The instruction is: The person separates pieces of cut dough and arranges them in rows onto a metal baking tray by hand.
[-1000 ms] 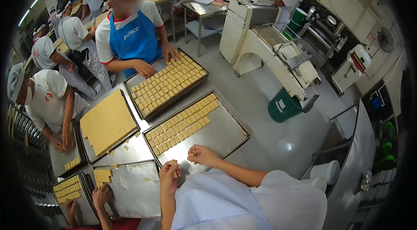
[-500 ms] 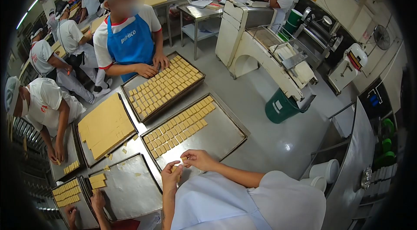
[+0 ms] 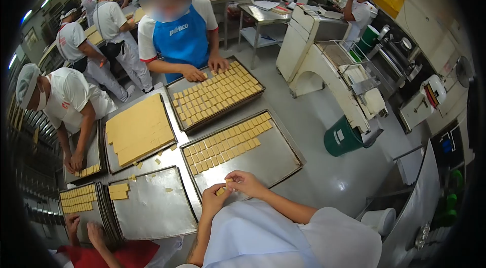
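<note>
My left hand [image 3: 213,200] and my right hand [image 3: 245,184] meet over the near edge of a metal baking tray [image 3: 273,160]. A small tan rectangular dough piece [image 3: 229,181] is pinched in my right fingertips. Another tan piece [image 3: 220,191] shows in my left hand, its fingers closed around it. Rows of similar dough pieces [image 3: 223,147] cover the far part of that tray, with bare metal nearest me.
Across the table, a person in a blue apron [image 3: 179,37] touches a full tray of pieces [image 3: 217,91]. A big dough sheet [image 3: 139,129] lies at left. Another tray [image 3: 152,207] holds a few strips. Other workers' hands [image 3: 96,235] are at lower left. A green bin [image 3: 344,136] stands right.
The whole view has shifted, so things sit further right. My hands stay together on the dough pieces; the white bit between them no longer shows. The blue-aproned person's hands have moved along their tray.
</note>
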`<action>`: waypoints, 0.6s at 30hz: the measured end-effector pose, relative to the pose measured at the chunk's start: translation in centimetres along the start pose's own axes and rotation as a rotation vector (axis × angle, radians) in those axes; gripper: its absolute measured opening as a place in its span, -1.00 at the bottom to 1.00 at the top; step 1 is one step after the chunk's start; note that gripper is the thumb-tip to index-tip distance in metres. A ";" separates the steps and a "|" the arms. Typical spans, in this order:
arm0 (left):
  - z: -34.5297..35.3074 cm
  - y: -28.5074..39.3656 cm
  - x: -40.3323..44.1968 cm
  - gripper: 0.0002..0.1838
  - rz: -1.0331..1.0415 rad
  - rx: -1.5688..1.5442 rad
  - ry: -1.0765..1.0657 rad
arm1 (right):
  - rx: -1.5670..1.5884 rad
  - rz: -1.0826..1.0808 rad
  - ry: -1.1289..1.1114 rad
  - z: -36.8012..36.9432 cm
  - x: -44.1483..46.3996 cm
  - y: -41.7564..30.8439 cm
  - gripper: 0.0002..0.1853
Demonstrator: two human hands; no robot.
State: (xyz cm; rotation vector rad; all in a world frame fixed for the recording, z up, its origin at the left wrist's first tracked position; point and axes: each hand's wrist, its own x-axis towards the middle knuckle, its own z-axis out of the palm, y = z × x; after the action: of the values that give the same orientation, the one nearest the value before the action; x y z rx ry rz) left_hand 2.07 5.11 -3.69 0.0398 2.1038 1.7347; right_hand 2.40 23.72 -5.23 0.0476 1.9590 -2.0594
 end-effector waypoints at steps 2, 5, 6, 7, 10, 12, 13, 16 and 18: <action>0.1 -0.2 0.0 -0.65 0.027 0.046 0.049 | 0.010 0.018 0.005 0.2 0.0 -0.2 -0.71; -0.1 -0.8 0.2 -0.62 0.066 0.131 0.086 | -0.049 0.038 -0.024 -0.1 0.4 0.8 -0.71; -0.2 -0.9 0.3 -0.61 0.028 0.161 0.071 | -0.004 0.020 -0.022 -0.4 0.9 1.7 -0.72; -0.5 0.3 0.2 -0.63 -0.038 0.245 0.045 | 0.046 0.014 -0.014 -0.8 1.4 2.8 -0.73; -0.4 -2.6 0.7 -0.70 -0.066 -0.008 0.099 | 0.092 0.041 0.175 -3.7 2.5 2.7 -0.69; -1.0 -2.6 0.3 -0.75 -0.233 -0.376 0.105 | -0.021 -0.030 0.351 -7.4 3.1 1.3 -0.72; -1.3 -2.3 -0.1 -0.74 -0.278 -0.463 0.108 | -0.073 -0.056 0.453 -9.7 3.5 1.8 -0.72; -2.4 -2.5 -1.1 -0.68 -0.285 -0.648 0.089 | -0.284 -0.029 0.595 -17.2 4.3 2.8 -0.73; -3.0 -3.0 -1.6 -0.62 -0.257 -0.714 0.063 | -0.535 -0.037 0.647 -19.9 4.8 2.2 -0.75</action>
State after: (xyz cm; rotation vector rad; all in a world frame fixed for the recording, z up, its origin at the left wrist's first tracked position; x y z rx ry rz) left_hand 3.30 1.19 -5.68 -0.4693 1.3392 2.2195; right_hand -5.21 42.23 -9.90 0.6304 2.8457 -1.5796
